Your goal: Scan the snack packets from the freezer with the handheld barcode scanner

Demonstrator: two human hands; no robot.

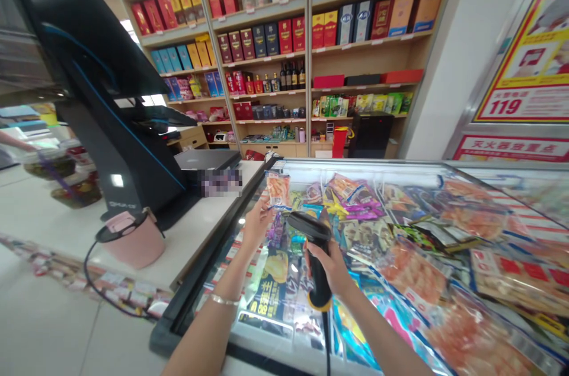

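Over the far-left corner of the glass-topped case [166, 328], you've got one small clear-and-orange packet [278, 188] in your left hand [259, 223]. Grip there is narrow: fingertips pinched at the packet's lower left edge, most of its face free. Your right hand [331, 260] is wrapped round the handle of a black scanner [319, 266]. It sits right of your left hand and closer to the case's near edge, nose toward the packet, cord [326, 340] dropping to that near edge.

Status, my read: mid-step. Done: packet in hand, scanner in hand, the two lined up, nose just beside the packet's lower edge. Open: packet not set down, and nothing in view confirms a finished read. It's small and soft at that spot, so I can't tell if nose and packet touch or if you're squeezing the trigger.

Other stock sits out of both hands: purple-and-yellow packets [355, 198] toward the case's far edge, bigger orange-red packets [413, 275] along its right half. Can't call any of those handled or pending from this one view.

Off the case's left edge, the white counter [191, 236] carries the dark terminal [128, 133] and, at its near edge, a pink container [137, 242]. No readout legible on the terminal from your side.
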